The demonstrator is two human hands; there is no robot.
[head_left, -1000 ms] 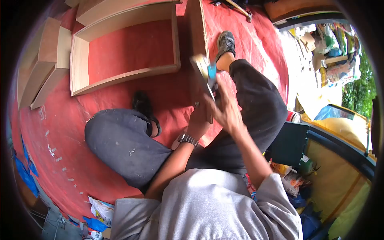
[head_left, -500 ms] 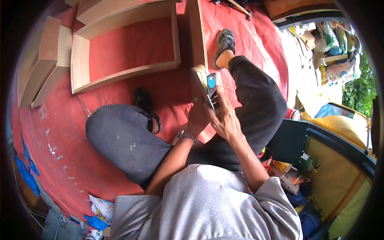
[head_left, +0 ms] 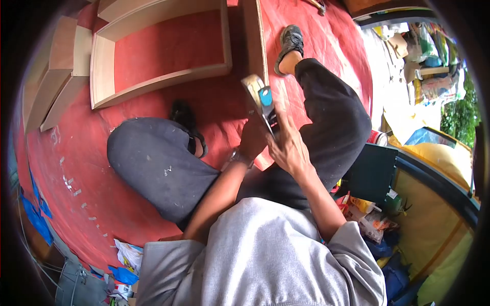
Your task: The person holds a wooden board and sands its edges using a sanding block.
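Observation:
A metal-edged hand tool [head_left: 259, 97] with a blue label is held up between my hands, in front of my lap; its exact kind does not show. My left hand [head_left: 251, 143], in shadow with a watch at the wrist, is closed around its lower left side. Along its right side, my right hand [head_left: 291, 150] grips it, index finger stretched up and thumb at the lower end. Part of the tool is hidden by my fingers. Just beyond it stands an upright wooden panel [head_left: 252, 41].
A rectangular wooden frame [head_left: 158, 87] lies on the red floor sheet [head_left: 71, 168], with more wooden box pieces [head_left: 58, 76] at the left. A hammer [head_left: 319, 6] lies at the top. Bags and packets [head_left: 372, 222] crowd a dark board [head_left: 370, 171] on the right.
The view has shifted slightly, so the wooden frame and hammer sit higher. The tool stays in both hands, tilted a little more to the left.

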